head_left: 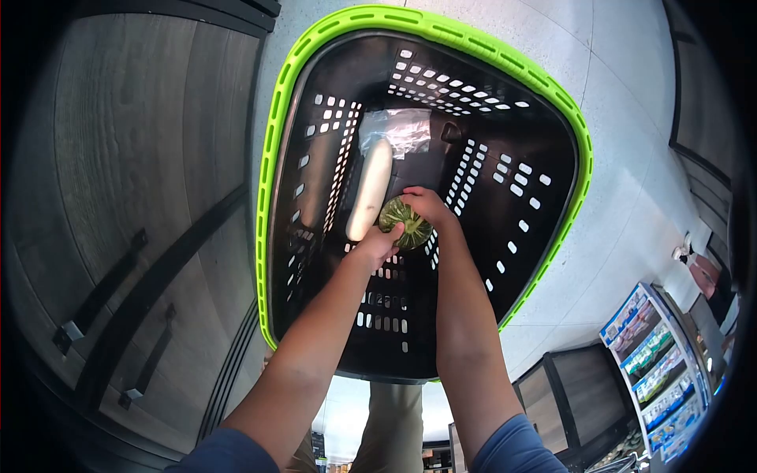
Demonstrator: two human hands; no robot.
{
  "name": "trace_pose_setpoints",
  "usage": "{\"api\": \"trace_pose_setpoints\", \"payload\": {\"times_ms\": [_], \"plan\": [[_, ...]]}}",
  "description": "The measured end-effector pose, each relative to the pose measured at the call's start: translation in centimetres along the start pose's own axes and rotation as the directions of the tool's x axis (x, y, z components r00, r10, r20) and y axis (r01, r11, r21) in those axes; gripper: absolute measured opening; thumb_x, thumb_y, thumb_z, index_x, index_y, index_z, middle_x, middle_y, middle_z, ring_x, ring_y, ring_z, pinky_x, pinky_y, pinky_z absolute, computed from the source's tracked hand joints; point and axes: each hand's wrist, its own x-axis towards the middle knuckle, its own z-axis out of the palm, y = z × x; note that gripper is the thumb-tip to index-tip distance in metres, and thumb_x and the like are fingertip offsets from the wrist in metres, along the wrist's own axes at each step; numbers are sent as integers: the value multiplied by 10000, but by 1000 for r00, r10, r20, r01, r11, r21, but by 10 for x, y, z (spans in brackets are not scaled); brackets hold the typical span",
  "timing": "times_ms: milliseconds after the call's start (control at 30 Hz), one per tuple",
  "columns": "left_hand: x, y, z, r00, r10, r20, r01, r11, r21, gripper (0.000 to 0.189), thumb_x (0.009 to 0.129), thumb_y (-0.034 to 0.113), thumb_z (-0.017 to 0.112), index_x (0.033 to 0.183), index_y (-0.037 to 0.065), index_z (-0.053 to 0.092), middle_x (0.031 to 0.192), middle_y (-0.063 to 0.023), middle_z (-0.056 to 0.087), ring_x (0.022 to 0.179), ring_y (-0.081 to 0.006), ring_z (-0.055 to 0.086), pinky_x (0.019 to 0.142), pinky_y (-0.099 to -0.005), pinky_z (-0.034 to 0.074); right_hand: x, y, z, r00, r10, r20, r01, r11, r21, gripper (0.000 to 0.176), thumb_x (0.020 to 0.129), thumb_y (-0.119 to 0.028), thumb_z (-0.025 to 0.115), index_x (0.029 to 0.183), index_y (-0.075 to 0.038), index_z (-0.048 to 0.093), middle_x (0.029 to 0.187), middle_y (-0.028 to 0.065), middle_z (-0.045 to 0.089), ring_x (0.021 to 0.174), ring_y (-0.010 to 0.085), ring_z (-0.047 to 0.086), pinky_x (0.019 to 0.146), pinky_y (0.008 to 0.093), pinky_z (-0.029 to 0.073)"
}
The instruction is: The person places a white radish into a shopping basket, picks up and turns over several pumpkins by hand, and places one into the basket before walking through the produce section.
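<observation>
Deep inside a black plastic basket with a bright green rim, both of my hands reach down to a round green striped kabocha squash. From the near left, my left hand grips it, with the thumb on top. My right hand curls over its far right side. Close by on the left lies a long white daikon radish, lengthwise in the basket and touched by neither hand. A crumpled clear plastic bag is beyond the radish at the far end.
Wooden cabinet doors with black handles stand along the left. Pale floor surrounds the basket. At lower right is a shelf rack of packaged goods, and another person's leg shows at the right edge.
</observation>
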Motion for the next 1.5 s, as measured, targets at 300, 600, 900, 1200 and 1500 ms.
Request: {"api": "trace_pose_setpoints", "payload": {"times_ms": [300,600,900,1200,1500], "plan": [[13,0,4,998,-18,-68,20,999,39,481,923,316,666,1276,41,490,1231,-93,585,1052,-217,600,933,-366,506,10,-9,-9,999,7,-41,-12,991,-136,503,795,-231,732,1236,-21,612,1096,140,684,1001,234,648,906,340,489],[-87,-9,5,993,111,-46,-104,984,143,561,900,229,695,1370,78,428,1119,-96,591,908,-190,614,800,-349,564,-155,-132,5,767,-485,-421,349,865,-360,266,854,-191,627,1048,-16,673,923,167,705,837,309,693,762,368,542],[-332,-33,-39,968,221,-120,-245,936,-252,380,1004,183,486,1354,46,429,1126,-154,593,940,-261,644,827,-398,565,-227,-302,-106,676,-730,-102,128,253,-959,680,826,-414,692,1363,-73,451,1323,185,510,1170,346,535,934,477,445],[-402,-38,-89,951,266,-158,-308,862,-402,333,987,167,494,1307,81,470,1075,-107,618,901,-214,641,817,-362,545,-244,-303,-112,408,-910,73,166,-5,-986,428,895,-345,616,1202,-53,555,1251,173,589,1034,343,621,861,484,494],[-475,-39,-83,901,430,-53,-408,799,-441,318,1007,212,481,1314,130,474,1101,-97,619,956,-238,637,845,-386,540,-531,-351,-41,837,-547,24,253,347,-903,296,817,-279,666,1009,-58,628,846,216,668,827,417,639,751,500,513]]}}
